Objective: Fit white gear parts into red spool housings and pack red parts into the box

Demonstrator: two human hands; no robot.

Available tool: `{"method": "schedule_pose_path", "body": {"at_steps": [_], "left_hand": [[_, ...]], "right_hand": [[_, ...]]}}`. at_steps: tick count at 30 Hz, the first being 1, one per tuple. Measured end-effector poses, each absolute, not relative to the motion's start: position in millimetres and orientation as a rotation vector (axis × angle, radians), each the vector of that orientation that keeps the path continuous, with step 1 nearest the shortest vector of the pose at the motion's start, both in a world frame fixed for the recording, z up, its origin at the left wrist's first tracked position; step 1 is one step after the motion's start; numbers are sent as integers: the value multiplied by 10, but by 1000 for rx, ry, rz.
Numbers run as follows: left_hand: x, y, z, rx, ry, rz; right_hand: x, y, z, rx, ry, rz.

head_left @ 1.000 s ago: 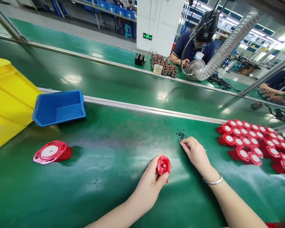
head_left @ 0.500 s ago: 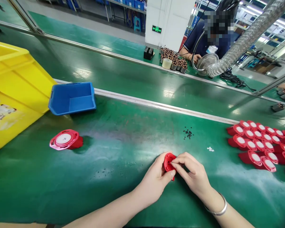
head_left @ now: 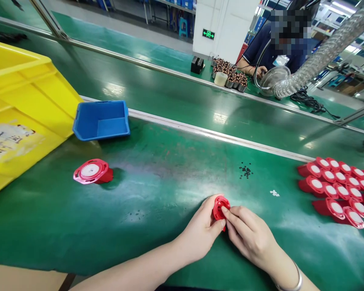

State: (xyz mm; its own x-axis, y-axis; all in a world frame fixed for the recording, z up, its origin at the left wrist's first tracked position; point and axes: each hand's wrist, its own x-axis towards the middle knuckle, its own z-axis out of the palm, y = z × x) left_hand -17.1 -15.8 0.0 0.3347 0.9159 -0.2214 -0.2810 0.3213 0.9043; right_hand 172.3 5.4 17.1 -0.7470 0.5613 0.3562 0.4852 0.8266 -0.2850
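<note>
My left hand (head_left: pixel 202 226) is wrapped round a red plastic housing (head_left: pixel 217 201), its open face turned up toward me. The fingertips of my right hand (head_left: pixel 248 230) are pressed together and reach into the housing's opening; whatever they pinch is hidden. Beyond my hands lies a scatter of tiny black rings (head_left: pixel 246 171). A small group of white pieces (head_left: pixel 274 193) rests to the right of them. Off to the left, a single red housing with a white toothed disc (head_left: pixel 91 170) stands alone on the green table.
Red housings with white discs (head_left: pixel 335 208) stand in rows at the right. A blue bin (head_left: pixel 103 121) and a large yellow crate (head_left: pixel 27 109) occupy the left. Behind the metal rail (head_left: pixel 230 139), a co-worker (head_left: pixel 263 56) sits near copper-wound parts (head_left: pixel 227 72) and a flexible duct (head_left: pixel 321 56).
The fingers of my right hand have pushed deeper into the red housing, and that hand has turned slightly. My left hand keeps its hold. The whole view has shifted a little.
</note>
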Motion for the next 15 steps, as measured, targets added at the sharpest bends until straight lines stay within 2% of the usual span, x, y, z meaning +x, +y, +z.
{"method": "schedule_pose_path", "body": {"at_steps": [6, 10, 15], "left_hand": [[-169, -156, 60, 735, 795, 951], [-175, -105, 149, 668, 785, 956], [-204, -124, 126, 854, 873, 803]], "right_hand": [[1750, 22, 221, -929, -2423, 510], [1809, -61, 244, -1047, -2171, 474], [1839, -163, 332, -1043, -2302, 499]]}}
